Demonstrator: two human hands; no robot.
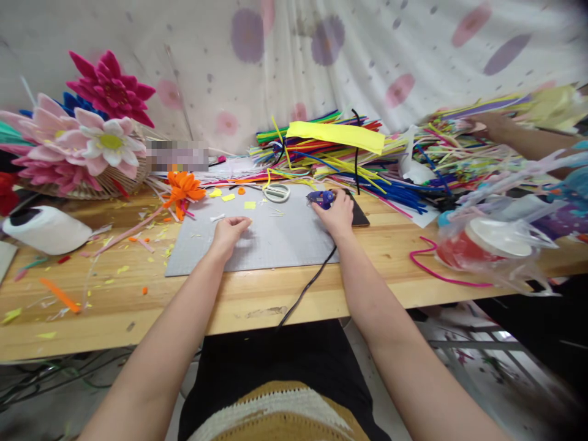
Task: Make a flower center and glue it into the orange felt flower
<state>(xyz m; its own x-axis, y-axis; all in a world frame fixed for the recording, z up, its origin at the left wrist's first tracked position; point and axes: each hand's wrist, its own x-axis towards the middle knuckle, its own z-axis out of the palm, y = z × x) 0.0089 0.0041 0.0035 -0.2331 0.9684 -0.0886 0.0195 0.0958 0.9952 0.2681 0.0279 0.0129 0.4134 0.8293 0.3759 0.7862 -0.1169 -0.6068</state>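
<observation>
My right hand [337,213] is closed round a small blue glue gun [320,198] at the right end of the grey cutting mat [294,248]. A black cord [307,288] runs from under that wrist to the table's front edge. Over the mat's left part, my left hand [229,236] has thumb and fingertips pinched together; whatever is between them is too small to make out. Just behind it lies a small white piece [217,217]. Scissors with pale handles [276,193] rest at the mat's back edge, near yellow scraps [250,205] and an orange pipe-cleaner flower [182,191].
Bundled coloured pipe cleaners [321,147] line the back, topped by a yellow strip [337,136]. Felt-like flowers [108,92] and a white spool [48,229] stand left. A bagged red tub [478,245] sits right; another person's arm [519,131] reaches in there.
</observation>
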